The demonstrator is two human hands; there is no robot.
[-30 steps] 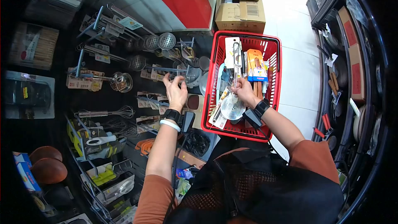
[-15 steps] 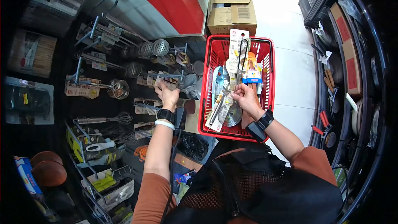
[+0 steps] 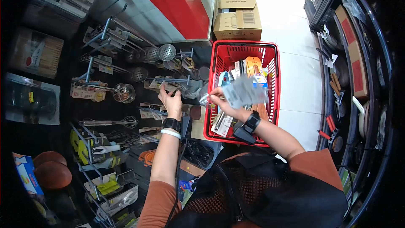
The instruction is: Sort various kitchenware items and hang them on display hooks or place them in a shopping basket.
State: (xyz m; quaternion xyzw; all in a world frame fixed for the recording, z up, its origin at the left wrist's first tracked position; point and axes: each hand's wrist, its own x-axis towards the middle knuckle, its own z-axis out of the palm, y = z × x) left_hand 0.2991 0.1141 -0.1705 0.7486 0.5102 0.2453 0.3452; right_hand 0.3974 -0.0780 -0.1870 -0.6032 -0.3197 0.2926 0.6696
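Since half a second ago, the right hand (image 3: 222,100) has lifted the round metal strainer with its card tag (image 3: 242,91) out of the red plastic basket (image 3: 274,85) and swung it left, toward the rack.

Now the strainer is a blur in the air above the basket's left rim, and the right hand's grip is closed around its thin handle. The left hand (image 3: 171,99) is up at the dark wall rack, and its fingers pinch a card-backed packet on a metal display hook (image 3: 168,80). Other steel strainers (image 3: 167,52) hang above that hook, and a wire whisk (image 3: 122,122) hangs lower down. More packed kitchen tools lie in the basket, which sits on the floor beside a brown cardboard box (image 3: 237,18).
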